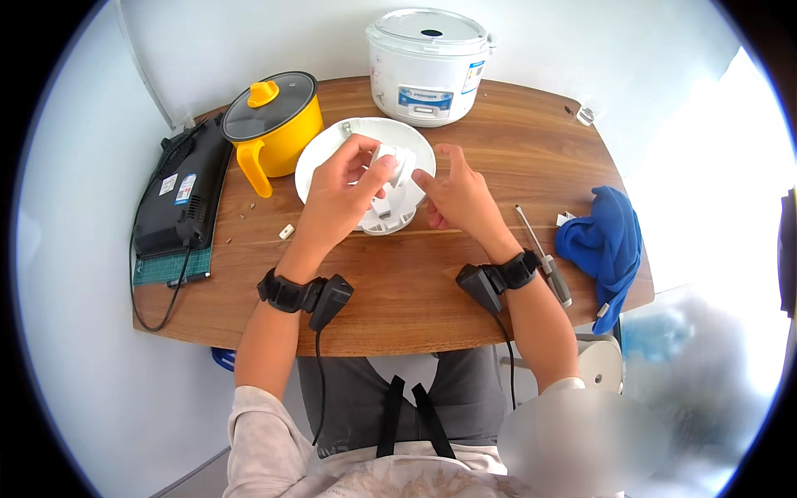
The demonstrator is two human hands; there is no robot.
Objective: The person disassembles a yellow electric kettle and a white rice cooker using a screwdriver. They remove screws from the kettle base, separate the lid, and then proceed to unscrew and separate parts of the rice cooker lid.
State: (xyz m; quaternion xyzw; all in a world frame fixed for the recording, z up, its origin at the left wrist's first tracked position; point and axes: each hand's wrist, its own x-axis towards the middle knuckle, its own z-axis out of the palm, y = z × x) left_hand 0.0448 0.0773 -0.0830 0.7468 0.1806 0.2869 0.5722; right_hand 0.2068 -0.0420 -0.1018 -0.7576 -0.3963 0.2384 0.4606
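Note:
My left hand point(350, 178) pinches a small white plastic part point(398, 163) between thumb and fingers. It is held above a round white plastic cover point(320, 158), which lies on the table with its inner side up. Just right of the part, my right hand point(461, 195) has its thumb and index finger apart, the thumb tip close to the part; whether it touches cannot be told. The other fingers of that hand curl in, and no object shows in them. Much of the cover's inside is hidden behind the left hand and the part.
A white rice cooker point(427, 70) stands at the back. Left are a yellow pot point(286, 129) with a glass lid and a black appliance point(183, 195) on a green mat point(170, 267). Right lie a screwdriver point(544, 257) and a blue cloth point(604, 241). A small white piece point(286, 231) lies near the cover.

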